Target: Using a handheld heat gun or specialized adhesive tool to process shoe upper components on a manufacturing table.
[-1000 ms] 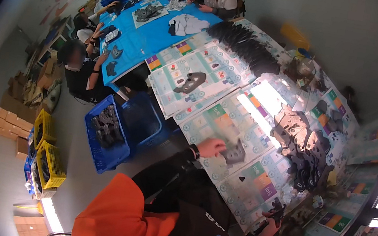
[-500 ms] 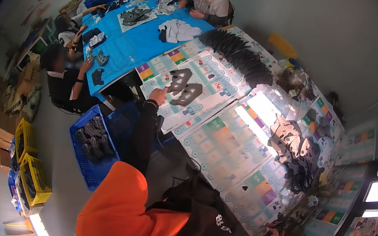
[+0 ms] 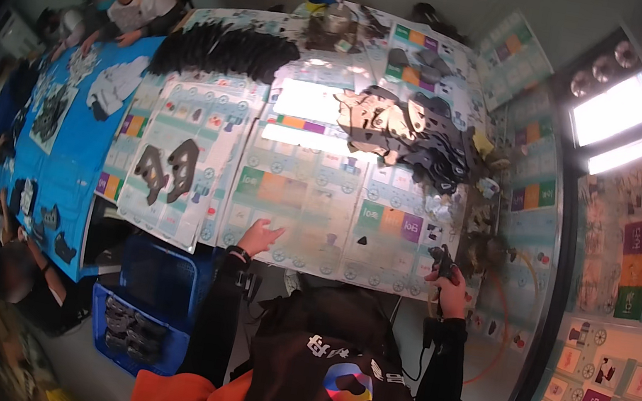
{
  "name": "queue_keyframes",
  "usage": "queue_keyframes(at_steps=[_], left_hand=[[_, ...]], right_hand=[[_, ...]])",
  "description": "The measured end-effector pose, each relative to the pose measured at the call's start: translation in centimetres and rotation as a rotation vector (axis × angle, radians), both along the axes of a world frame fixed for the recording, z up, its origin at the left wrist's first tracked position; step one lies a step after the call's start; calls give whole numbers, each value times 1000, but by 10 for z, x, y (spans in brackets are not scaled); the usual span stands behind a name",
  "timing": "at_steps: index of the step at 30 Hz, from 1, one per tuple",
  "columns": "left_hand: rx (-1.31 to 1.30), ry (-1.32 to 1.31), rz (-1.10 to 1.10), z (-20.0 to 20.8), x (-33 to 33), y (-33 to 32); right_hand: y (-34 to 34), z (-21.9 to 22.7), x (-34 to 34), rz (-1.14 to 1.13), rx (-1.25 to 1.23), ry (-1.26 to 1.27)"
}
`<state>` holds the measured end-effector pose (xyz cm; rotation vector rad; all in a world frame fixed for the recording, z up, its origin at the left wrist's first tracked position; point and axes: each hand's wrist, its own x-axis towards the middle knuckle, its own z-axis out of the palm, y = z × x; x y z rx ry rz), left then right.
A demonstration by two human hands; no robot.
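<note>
My left hand (image 3: pixel 260 239) hovers at the near edge of the table, fingers stretched out and nothing in them. At the table's right end my right hand (image 3: pixel 453 292) grips a dark gun-shaped tool (image 3: pixel 441 261). Two flat dark grey pieces with holes, one on the left (image 3: pixel 150 173) and one on the right (image 3: pixel 181 170), lie side by side on a white printed sheet (image 3: pixel 159 213), left of my left hand. A small black scrap (image 3: pixel 362 240) rests between my hands. Farther back is a loose heap of dark, holed pieces (image 3: pixel 437 153), partly sunlit.
A long row of dark pieces (image 3: pixel 227 51) lines the far left of the printed table. Blue crates (image 3: pixel 98 333) stand below its left side, one holding dark parts. People work at the blue-covered table (image 3: pixel 67 160). An orange hose (image 3: pixel 504 330) hangs at the right.
My view has swung to the right. My left hand has left the two grey pieces and come to the table's near edge. My right hand and the gun-shaped tool now show more plainly.
</note>
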<state>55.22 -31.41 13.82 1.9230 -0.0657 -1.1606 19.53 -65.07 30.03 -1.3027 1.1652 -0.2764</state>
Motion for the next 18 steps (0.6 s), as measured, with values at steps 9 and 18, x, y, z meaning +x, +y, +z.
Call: queue_keyframes(at_steps=[9, 18], left_hand=[[-188, 269, 333, 28, 57, -211], [-201, 296, 709, -68, 100, -375]], right_hand=[[-40, -131, -66, 173, -562, 370], [-51, -134, -85, 161, -266, 271]])
